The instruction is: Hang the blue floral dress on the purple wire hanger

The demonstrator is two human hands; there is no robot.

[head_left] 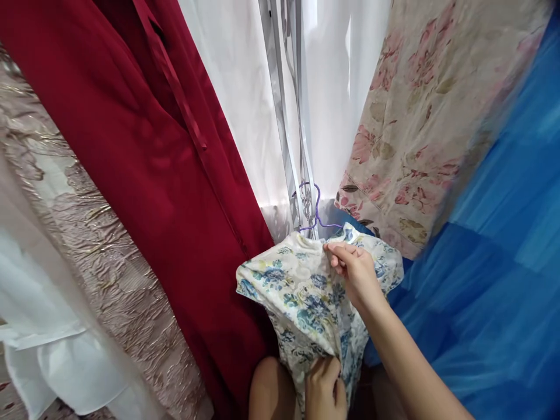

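Note:
A white dress or top with a blue, green and yellow floral print (pixel 301 291) hangs on a purple hanger (pixel 317 210). My right hand (pixel 355 269) pinches the edge of its back or front opening at the neckline, thumb and fingers pressed together. Lower down, at the bottom of the view, my left hand (pixel 324 385) has its fingers curled into the same floral cloth, gripping it by the opening's lower part. The fingertips of the left hand are hidden in the fabric.
Left of the floral garment hang a dark red garment (pixel 175 204), a pinkish textured cloth (pixel 122 245) and a white garment (pixel 74 361). A beige flowered cloth (pixel 411 128) and a blue one (pixel 494 280) hang at right. White straps (pixel 284 116) dangle behind. A bare knee (pixel 269 388) shows below.

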